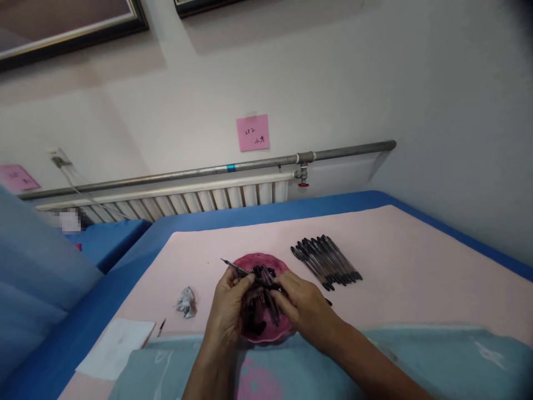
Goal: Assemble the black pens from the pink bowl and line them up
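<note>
Over a pink bowl (pixel 275 334), my left hand (pixel 233 297) pinches a dark pen (pixel 240 269) whose thin tip points up and left. My right hand (pixel 297 297) is closed around the rear part of the same pen, where a dark end shows near the fingers. Inside the bowl lie several black pen parts (pixel 272 308), partly hidden by my hands. To the right of the bowl, several black-capped clear pens (pixel 327 261) lie side by side in a slanted row.
A crumpled wrapper (pixel 186 303) rests left of the bowl. Nearer, white paper (pixel 116 347) lies beside a thin dark pen piece (pixel 161 328). Blue-green patterned cloth (pixel 433 355) covers the near side. Behind the pink-topped table stand a radiator (pixel 216 199) and a pipe (pixel 353 151).
</note>
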The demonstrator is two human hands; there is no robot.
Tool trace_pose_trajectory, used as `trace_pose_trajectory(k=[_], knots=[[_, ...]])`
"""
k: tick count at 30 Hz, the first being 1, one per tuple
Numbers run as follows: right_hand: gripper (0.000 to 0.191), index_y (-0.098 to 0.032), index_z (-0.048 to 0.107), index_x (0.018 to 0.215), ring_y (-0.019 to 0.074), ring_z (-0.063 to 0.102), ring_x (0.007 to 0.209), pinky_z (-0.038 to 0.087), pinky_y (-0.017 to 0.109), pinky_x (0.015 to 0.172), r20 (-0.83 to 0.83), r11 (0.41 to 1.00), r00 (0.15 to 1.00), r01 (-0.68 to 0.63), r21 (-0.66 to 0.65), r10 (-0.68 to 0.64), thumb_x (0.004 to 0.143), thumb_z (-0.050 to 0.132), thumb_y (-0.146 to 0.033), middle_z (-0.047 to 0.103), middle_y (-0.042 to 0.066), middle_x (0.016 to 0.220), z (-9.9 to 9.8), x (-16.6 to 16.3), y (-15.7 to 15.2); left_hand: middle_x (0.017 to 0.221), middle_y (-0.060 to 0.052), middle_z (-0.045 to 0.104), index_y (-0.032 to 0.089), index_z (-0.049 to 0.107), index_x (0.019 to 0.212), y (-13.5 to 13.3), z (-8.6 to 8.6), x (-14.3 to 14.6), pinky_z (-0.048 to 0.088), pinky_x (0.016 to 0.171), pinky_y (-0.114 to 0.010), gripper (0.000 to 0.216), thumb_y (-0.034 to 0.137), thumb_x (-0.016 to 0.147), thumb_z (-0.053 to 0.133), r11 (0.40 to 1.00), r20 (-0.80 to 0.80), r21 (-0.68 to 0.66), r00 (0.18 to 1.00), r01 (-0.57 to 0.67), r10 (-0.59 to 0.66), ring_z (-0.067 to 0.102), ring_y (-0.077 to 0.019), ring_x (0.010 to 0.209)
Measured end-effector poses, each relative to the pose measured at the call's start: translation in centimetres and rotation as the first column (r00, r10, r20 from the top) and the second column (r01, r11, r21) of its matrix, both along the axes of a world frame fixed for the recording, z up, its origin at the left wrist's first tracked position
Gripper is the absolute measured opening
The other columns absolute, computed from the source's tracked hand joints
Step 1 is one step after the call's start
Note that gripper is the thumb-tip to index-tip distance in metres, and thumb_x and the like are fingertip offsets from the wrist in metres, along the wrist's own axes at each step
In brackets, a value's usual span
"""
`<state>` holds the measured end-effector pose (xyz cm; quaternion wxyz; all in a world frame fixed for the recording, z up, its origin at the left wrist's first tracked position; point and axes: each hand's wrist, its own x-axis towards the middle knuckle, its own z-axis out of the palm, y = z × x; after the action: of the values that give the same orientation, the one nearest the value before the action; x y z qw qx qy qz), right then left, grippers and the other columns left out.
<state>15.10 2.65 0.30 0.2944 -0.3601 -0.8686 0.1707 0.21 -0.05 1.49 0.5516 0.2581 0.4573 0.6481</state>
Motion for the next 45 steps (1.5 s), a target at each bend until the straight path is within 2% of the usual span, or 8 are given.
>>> trace_pose_trajectory(k=[9, 18, 21, 26, 31, 35, 39, 45], knots=[[0.012, -0.018, 0.048, 0.072, 0.0167, 0.052, 0.071, 0.038, 0.029, 0.062, 0.036, 0.999, 0.999, 0.004, 0.053, -0.006, 0.083, 0.043, -0.019, 0.057, 0.004, 0.075, -0.5, -0.3, 0.0, 0.066, 0.001, 0.062, 0.013, 0.052, 0.075, 0.1, -0.5, 0.0, 0.048, 0.059, -0.022, 0.026, 0.023, 0.060, 0.070, 1.000, -0.023, 0.001, 0.999, 0.024, -0.024, 0.058, -0.0083, 0.057], [0.014, -0.019, 0.057, 0.082, 0.0157, 0.055, 0.072, 0.040, 0.028, 0.065, -0.187, 0.975, 0.981, -0.001, -0.223, -0.042, 0.082, 0.044, -0.026, 0.060, 0.002, 0.077, 0.6, -0.3, -0.2, 0.066, 0.002, 0.059, 0.015, 0.052, 0.075, 0.1, -1.2, 0.1, 0.044, 0.057, -0.023, 0.020, 0.024, 0.063, 0.065, 0.998, -0.251, -0.015, 0.965, 0.068, -0.070, 0.055, -0.0101, 0.058], [0.018, -0.020, 0.059, 0.083, 0.0166, 0.056, 0.073, 0.041, 0.028, 0.066, -0.248, 0.942, 0.964, 0.010, -0.334, -0.098, 0.082, 0.045, -0.030, 0.062, 0.002, 0.078, 1.0, -0.2, -0.1, 0.071, 0.001, 0.061, 0.016, 0.054, 0.076, 0.1, -1.4, 0.7, 0.044, 0.061, -0.024, 0.015, 0.022, 0.064, 0.062, 0.991, -0.416, 0.020, 0.902, 0.133, -0.113, 0.056, -0.0122, 0.066], [0.015, -0.019, 0.059, 0.079, 0.0161, 0.056, 0.070, 0.041, 0.027, 0.063, -0.291, 0.873, 0.948, -0.030, -0.486, -0.129, 0.077, 0.047, -0.027, 0.062, 0.001, 0.074, 1.1, -0.3, -0.1, 0.073, 0.001, 0.062, 0.019, 0.058, 0.083, -0.4, -1.2, 1.5, 0.043, 0.064, -0.025, 0.015, 0.018, 0.068, 0.055, 0.987, -0.777, 0.035, 0.626, 0.157, -0.072, 0.056, -0.0141, 0.068], [0.012, -0.019, 0.056, 0.075, 0.0143, 0.054, 0.068, 0.041, 0.025, 0.063, -0.363, 0.866, 0.916, -0.037, -0.499, -0.170, 0.077, 0.046, -0.026, 0.058, -0.001, 0.069, 0.8, -0.4, 0.0, 0.093, -0.002, 0.066, 0.022, 0.054, 0.105, -0.6, -0.3, 0.4, 0.044, 0.078, -0.028, 0.038, 0.021, 0.068, 0.058, 0.952, -0.753, 0.029, 0.633, 0.303, -0.179, 0.059, -0.0168, 0.085], [0.014, -0.019, 0.053, 0.075, 0.0115, 0.048, 0.059, 0.039, 0.023, 0.057, -0.431, 0.880, 0.869, 0.013, -0.474, -0.245, 0.079, 0.044, -0.030, 0.053, -0.003, 0.063, 1.2, -0.1, 0.2, 0.087, -0.003, 0.065, 0.020, 0.057, 0.096, -0.5, 0.1, -3.1, 0.044, 0.076, -0.029, 0.027, 0.035, 0.075, 0.049, 0.996, -0.753, 0.064, 0.658, 0.069, 0.003, 0.058, -0.0169, 0.082], [0.016, -0.019, 0.055, 0.074, 0.0119, 0.049, 0.063, 0.039, 0.023, 0.059, -0.423, 0.907, 0.871, 0.054, -0.418, -0.248, 0.079, 0.044, -0.028, 0.054, -0.002, 0.065, 1.5, 0.3, 0.5, 0.086, -0.005, 0.063, 0.019, 0.060, 0.085, -0.3, -0.3, -6.5, 0.042, 0.077, -0.031, 0.021, 0.031, 0.074, 0.048, 0.977, -0.921, -0.042, 0.388, -0.209, 0.043, 0.057, -0.0183, 0.082], [0.015, -0.019, 0.057, 0.075, 0.0126, 0.052, 0.066, 0.040, 0.023, 0.062, -0.390, 0.931, 0.896, 0.064, -0.360, -0.213, 0.079, 0.045, -0.027, 0.058, -0.001, 0.068, 1.0, 0.5, 0.9, 0.094, -0.007, 0.061, 0.019, 0.064, 0.079, -0.2, -0.7, -6.6, 0.040, 0.083, -0.032, 0.020, 0.020, 0.071, 0.045, 0.976, -0.987, -0.159, 0.034, -0.149, -0.156, 0.054, -0.0198, 0.091]])
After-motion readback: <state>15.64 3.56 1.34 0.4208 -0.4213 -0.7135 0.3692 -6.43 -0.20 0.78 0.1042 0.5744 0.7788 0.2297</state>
